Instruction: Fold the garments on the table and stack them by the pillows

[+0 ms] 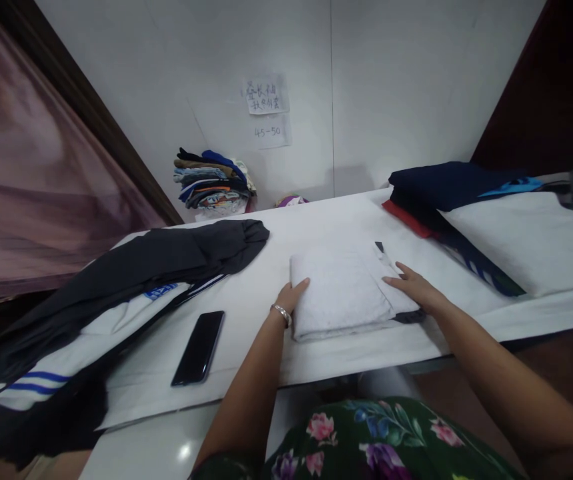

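Observation:
A white garment (339, 293) lies folded into a thick rectangle on the table in front of me, with dark grey parts showing at its right side. My left hand (292, 298), with a silver bracelet at the wrist, grips the left edge; its thumb rests on top and the other fingers are mostly hidden. At the opposite edge, my right hand (415, 287) touches the cloth with its fingers stretched and apart.
Left of me lie a dark jacket (181, 253) with white, blue-striped parts and a black phone (199, 349). Folded clothes (211, 177) are stacked by the wall. More garments (466, 187), navy, red and white, cover the table's right end. Handwritten paper signs (267, 110) hang on the wall.

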A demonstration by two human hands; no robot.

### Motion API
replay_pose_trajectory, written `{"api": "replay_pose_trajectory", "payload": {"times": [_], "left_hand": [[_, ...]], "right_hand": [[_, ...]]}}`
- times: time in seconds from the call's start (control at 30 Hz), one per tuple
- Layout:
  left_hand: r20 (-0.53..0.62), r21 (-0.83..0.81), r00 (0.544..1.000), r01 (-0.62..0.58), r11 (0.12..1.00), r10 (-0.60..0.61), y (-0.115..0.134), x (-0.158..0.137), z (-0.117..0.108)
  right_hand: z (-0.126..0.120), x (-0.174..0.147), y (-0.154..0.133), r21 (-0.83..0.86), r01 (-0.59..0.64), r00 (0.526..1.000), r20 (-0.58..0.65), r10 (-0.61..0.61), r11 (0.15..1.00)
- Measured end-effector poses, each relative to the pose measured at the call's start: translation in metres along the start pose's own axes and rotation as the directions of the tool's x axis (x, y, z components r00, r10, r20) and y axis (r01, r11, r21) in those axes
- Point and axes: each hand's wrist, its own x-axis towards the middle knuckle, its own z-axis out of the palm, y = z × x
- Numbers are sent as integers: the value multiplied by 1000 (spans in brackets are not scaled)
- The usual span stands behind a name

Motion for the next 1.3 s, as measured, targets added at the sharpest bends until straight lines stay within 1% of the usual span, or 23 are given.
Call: {"api": "replay_pose_trajectory", "payload": {"times": [0.07,0.13,0.2,0.27,0.33,0.4,0.47,0.5,0.53,0.57,0.6,0.67,0.7,0.73,0.77,0.83,0.97,1.03,1.1,1.13,1.2,1.27,1.3], "left_hand": [[4,6,1000,4,1000,-4,1,-3,1],[-17,19,1000,-10,1000,10,2,-8,5],[-42,35,999,-23,999,25,2,-15,9],[-63,54,997,-37,998,41,3,-23,15],[-75,68,996,-51,996,56,4,-28,20],[-75,80,995,-58,995,64,5,-31,22],[-71,105,996,-51,993,59,4,-31,23],[-74,122,996,-47,991,57,4,-31,22],[-77,139,996,-44,989,55,3,-30,22],[-83,154,995,-44,987,57,2,-29,21],[-89,167,994,-46,985,62,0,-28,21],[-98,179,992,-57,982,75,-1,-27,22],[-99,178,992,-63,982,82,-2,-27,22],[-100,174,991,-67,982,86,-2,-28,23],[-101,170,991,-70,983,89,-1,-28,23],[-98,166,991,-78,983,95,1,-30,25],[-96,184,991,-75,980,94,2,-32,23],[-91,206,993,-57,977,78,1,-30,20],[-81,255,993,-59,965,82,3,-26,16],[-87,295,990,-77,952,107,6,-24,15],[-105,407,970,-160,899,221,14,-20,18],[-85,539,928,-263,800,362,24,-17,26],[-47,601,908,-307,738,416,28,-16,32]], "right_hand": [[0,2,-4,88,5,999,39,-9,996],[-2,3,-7,138,70,997,27,-75,988],[-5,4,-8,135,144,990,-9,-144,980],[-9,5,-6,102,150,989,-12,-150,983],[-13,8,-2,44,117,993,23,-119,992],[-16,10,2,-59,118,992,47,-115,991],[-17,7,3,-225,140,990,22,-138,964],[-16,4,1,-322,160,985,-4,-170,933],[-15,-1,-2,-414,199,973,-25,-230,888],[-13,-8,-5,-490,262,948,-30,-317,831],[-10,-16,-8,-545,344,908,-13,-418,764],[0,-33,-13,-602,515,805,96,-585,610],[5,-40,-13,-613,575,766,172,-619,542],[11,-46,-13,-622,611,746,245,-619,490],[17,-51,-10,-632,630,738,307,-601,451],[27,-54,-3,-656,634,742,367,-562,409],[32,-52,9,-687,615,751,362,-552,386],[30,-53,7,-687,612,758,370,-537,391],[28,-54,-2,-679,612,765,381,-519,405],[29,-54,-8,-677,612,767,381,-517,409],[33,-50,-23,-679,616,757,371,-537,399],[40,-39,-36,-685,625,739,363,-567,376],[44,-31,-41,-689,623,738,362,-570,369]]}}
